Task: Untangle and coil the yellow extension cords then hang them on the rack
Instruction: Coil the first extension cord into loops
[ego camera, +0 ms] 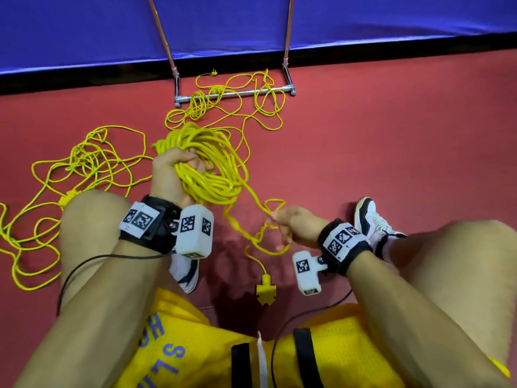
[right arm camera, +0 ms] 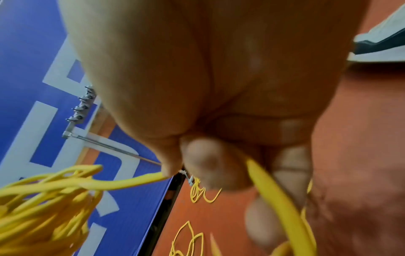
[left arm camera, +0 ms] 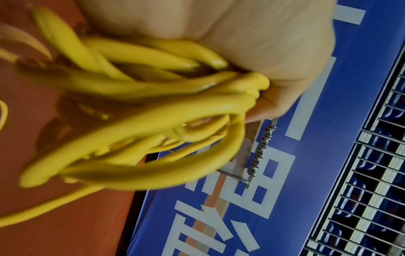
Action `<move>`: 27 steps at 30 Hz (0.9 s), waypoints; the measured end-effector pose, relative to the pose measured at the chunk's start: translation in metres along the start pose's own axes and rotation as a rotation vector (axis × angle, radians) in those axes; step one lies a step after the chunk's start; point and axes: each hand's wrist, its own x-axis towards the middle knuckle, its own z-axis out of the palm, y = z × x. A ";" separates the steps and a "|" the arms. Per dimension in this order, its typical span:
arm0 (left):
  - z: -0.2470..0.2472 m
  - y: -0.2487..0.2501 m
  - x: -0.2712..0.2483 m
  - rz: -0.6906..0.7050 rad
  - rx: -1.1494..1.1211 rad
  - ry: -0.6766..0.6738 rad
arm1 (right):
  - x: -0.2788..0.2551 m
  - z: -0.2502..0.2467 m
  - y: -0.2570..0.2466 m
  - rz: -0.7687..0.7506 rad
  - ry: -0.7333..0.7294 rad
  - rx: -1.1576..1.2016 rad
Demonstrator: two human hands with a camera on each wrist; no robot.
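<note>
My left hand (ego camera: pixel 179 166) grips a thick coil of yellow cord (ego camera: pixel 212 163), its fingers curled round the bundled loops (left arm camera: pixel 153 107). The coil's loose tail runs down to my right hand (ego camera: pixel 282 222), which pinches the tail (right arm camera: pixel 274 190) near a small knotted loop. Below that hand the tail ends in a yellow multi-outlet end (ego camera: pixel 265 292) lying on the floor. A second tangled cord (ego camera: pixel 84 163) sprawls at the left. A third tangle (ego camera: pixel 237 99) lies over the base bar of the metal rack (ego camera: pixel 237 93). The rack's hook bar (left arm camera: pixel 260 149) shows in the left wrist view.
The floor is red (ego camera: pixel 391 135), with a blue banner wall (ego camera: pixel 363 21) behind the rack. My knees and white shoes (ego camera: pixel 372 219) flank the hands. Black sensor cables trail from both wrist cameras.
</note>
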 end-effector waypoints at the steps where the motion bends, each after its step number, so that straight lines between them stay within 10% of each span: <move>1: 0.001 0.000 0.000 -0.001 -0.005 0.021 | -0.001 -0.005 0.005 -0.003 0.068 -0.081; 9: 0.000 -0.015 -0.003 -0.160 0.104 -0.019 | -0.008 -0.060 -0.008 -0.380 0.850 -0.504; 14: -0.005 -0.046 -0.022 -0.507 0.304 -0.406 | 0.000 -0.080 -0.016 -0.525 1.144 -0.287; 19: 0.002 -0.059 -0.034 -0.607 0.269 -0.603 | 0.008 -0.075 0.010 -0.263 0.846 -0.536; 27: 0.009 -0.033 0.006 -0.258 -0.239 -0.121 | 0.002 -0.014 0.041 0.003 0.121 -0.675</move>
